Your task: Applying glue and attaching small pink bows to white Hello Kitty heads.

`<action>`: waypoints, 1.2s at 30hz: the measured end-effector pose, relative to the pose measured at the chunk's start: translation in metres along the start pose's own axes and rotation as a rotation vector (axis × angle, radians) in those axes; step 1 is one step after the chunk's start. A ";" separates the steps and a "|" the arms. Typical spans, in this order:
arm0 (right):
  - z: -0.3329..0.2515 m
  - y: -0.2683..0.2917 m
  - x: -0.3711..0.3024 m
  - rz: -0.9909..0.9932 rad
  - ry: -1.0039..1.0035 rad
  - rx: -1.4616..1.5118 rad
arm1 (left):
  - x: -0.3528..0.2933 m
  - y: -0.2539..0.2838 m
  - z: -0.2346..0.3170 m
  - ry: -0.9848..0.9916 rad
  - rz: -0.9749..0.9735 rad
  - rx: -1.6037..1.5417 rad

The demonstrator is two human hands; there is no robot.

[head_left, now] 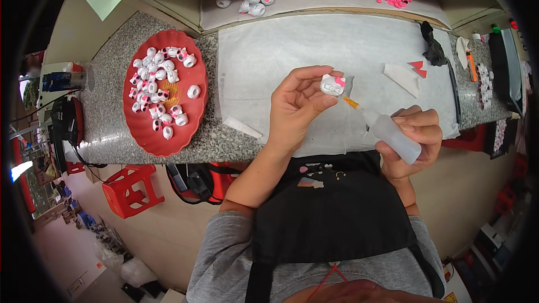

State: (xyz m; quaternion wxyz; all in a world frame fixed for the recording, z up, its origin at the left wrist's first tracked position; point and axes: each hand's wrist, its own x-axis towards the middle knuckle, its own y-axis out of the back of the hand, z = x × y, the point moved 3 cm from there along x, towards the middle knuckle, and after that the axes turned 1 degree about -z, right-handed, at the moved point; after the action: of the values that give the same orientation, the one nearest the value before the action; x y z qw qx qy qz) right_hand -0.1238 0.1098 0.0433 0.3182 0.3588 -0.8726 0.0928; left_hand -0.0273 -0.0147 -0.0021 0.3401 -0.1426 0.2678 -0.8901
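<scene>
Between the thumb and fingers of my left hand (297, 101) is a small white cat-head figure (332, 85) with a pink bow and line-drawn features. My right hand (418, 134) is wrapped around a translucent white squeeze bottle (397, 139). The bottle's thin orange nozzle tip (351, 102) points at the lower right of the figure, very close to it; I cannot tell whether they touch. Both hands are above the white sheet covering the worktop (264, 56).
A red scalloped plate (130, 113) holding several white figures stands at left. On the back shelf lie white pieces (256, 10) and pink pieces (394, 0). White scraps (403, 80), red bits (418, 69) and a black crumpled thing (432, 45) lie at right. A red stool (133, 189) stands below.
</scene>
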 end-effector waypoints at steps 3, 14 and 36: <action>0.000 0.004 0.002 -0.054 0.050 0.072 | 0.001 0.000 0.000 0.000 0.006 -0.013; 0.001 0.000 0.001 0.019 0.035 -0.015 | -0.001 0.000 0.000 0.043 -0.004 -0.020; 0.001 -0.003 0.000 -0.031 -0.003 0.018 | -0.003 0.000 0.002 -0.183 -0.054 0.387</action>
State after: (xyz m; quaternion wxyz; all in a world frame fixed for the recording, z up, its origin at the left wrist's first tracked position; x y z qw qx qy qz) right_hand -0.1218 0.1071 0.0427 0.3148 0.3754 -0.8665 0.0952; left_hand -0.0241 -0.0134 -0.0004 0.3600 -0.1619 0.0561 -0.9171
